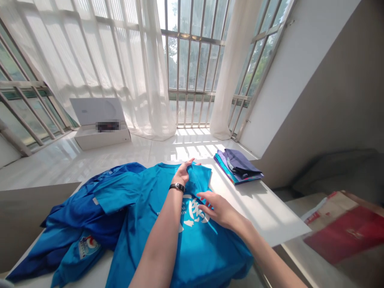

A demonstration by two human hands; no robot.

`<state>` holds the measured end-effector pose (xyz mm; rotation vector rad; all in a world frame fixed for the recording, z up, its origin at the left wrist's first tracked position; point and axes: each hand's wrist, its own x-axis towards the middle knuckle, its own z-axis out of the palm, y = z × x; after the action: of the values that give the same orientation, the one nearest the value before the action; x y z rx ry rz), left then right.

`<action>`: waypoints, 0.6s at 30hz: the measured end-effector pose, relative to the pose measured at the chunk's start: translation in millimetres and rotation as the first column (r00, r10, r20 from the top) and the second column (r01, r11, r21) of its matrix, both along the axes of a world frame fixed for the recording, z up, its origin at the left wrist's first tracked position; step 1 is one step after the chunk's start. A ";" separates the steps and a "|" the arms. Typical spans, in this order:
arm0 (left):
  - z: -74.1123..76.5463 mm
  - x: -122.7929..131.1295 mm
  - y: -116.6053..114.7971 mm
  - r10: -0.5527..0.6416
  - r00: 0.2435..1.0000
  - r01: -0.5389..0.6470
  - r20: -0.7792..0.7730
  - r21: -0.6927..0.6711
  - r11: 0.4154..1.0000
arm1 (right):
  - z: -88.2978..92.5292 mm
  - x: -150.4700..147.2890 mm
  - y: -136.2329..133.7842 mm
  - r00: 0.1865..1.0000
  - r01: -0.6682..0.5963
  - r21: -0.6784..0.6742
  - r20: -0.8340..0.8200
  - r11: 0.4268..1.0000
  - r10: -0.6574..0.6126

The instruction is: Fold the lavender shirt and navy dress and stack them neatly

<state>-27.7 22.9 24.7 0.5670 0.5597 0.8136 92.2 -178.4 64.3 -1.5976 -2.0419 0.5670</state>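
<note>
A teal T-shirt [150, 200] with white printing lies spread on the white sill, its lower part toward me. My left hand [183, 172], with a black watch on the wrist, is at the shirt's upper right near the shoulder, fingers stretched out; whether it pinches any cloth is hidden. Over the white print is my right hand [214, 206], its fingers apart and slightly curled, with nothing visible between them. Darker blue clothing [102, 216] lies crumpled to the left, partly under the teal sleeve.
A stack of folded clothes [240, 166] sits right of the shirt. An open white box [103, 138] stands at the back left by the curtains [150, 80]. Beyond are barred windows. A red bag [348, 228] is at the lower right, past the sill's edge.
</note>
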 end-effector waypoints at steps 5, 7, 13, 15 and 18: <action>1.3 -3.2 -4.2 0.026 0.977 0.007 -0.210 0.155 0.988 | -26.3 43.6 -111.1 0.796 0.406 -0.088 -0.454 0.909 -0.400; 2.1 -4.8 -5.4 0.103 0.903 0.038 -0.418 0.316 0.948 | -52.9 61.7 -160.3 0.604 0.633 -0.151 -0.517 0.760 -0.606; 3.6 -4.3 -0.1 0.288 0.676 0.202 -0.678 0.547 0.813 | -129.8 69.0 -241.5 0.399 0.764 -0.301 -0.475 0.571 -0.784; 4.3 2.6 1.2 0.345 0.581 0.295 -0.737 0.586 0.754 | -144.2 64.5 -242.2 0.397 0.749 -0.315 -0.491 0.583 -0.775; 3.7 20.6 -5.1 0.447 0.423 0.447 -0.788 0.610 0.654 | -157.3 62.7 -231.3 0.402 0.711 -0.315 -0.551 0.628 -0.731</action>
<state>-7.1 17.7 28.4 1.9403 1.2518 0.6399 155.0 -409.7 -93.0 -1.7738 -0.6886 0.6608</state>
